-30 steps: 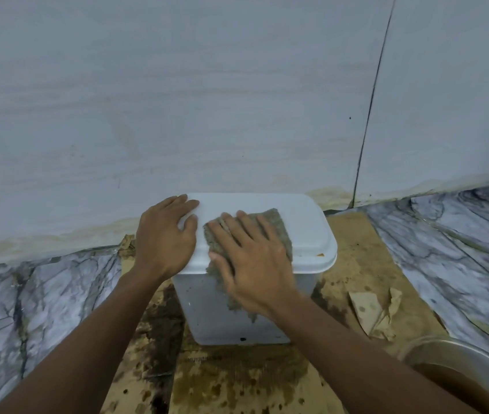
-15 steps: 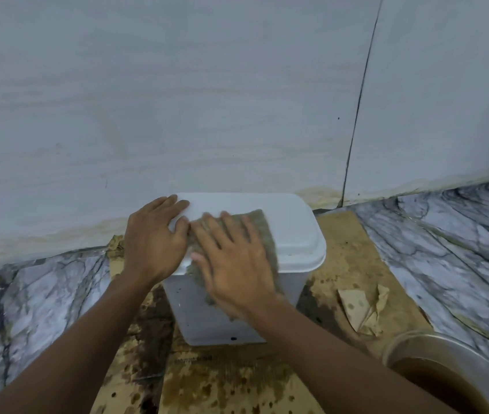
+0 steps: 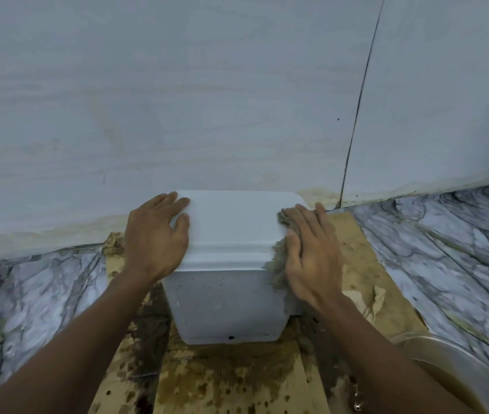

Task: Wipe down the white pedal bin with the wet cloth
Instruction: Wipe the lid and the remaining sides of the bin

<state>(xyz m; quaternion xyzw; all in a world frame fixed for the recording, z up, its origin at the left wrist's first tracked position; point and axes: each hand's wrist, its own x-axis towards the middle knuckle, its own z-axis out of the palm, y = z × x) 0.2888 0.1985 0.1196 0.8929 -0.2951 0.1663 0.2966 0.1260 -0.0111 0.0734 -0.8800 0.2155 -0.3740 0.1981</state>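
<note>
- Two hands, both bare, one on each side of the white pedal bin (image 3: 225,306), which stands upright on wet, stained cardboard (image 3: 231,377) laid over the marble floor (image 3: 28,294), its back close to the pale wall (image 3: 177,100).
- Left hand (image 3: 155,237): lies flat over the left edge of the lid (image 3: 234,222), fingers relaxed and slightly spread, thumb on the lid top. It holds nothing; by the look of it, it steadies the bin.
- Right hand (image 3: 312,258): fingers straight and together, palm pressing the wet cloth (image 3: 276,265) against the bin's right side, at the lid rim and the upper wall.
- Wet cloth: grey-brown and bunched, mostly hidden under the right hand, with only its frayed edge showing along the bin's right corner.
- Metal basin (image 3: 434,345): lower right, holding murky brown water (likely the rinse water), apart from the bin.
- Torn paper scrap (image 3: 368,297): on the cardboard just right of the right wrist.
- Progress, as judged:
  - Lid top reads clean and even white, so probably done.
  - Right side is the step in hand.
  - Front wall carries small specks, plus dark spots near the base, so it appears left to do.
  - Left side and back are hidden; their condition cannot be told.
  - No pedal is visible from this angle.
- Overall estimate: somewhere around the middle, with the lower body outstanding.
</note>
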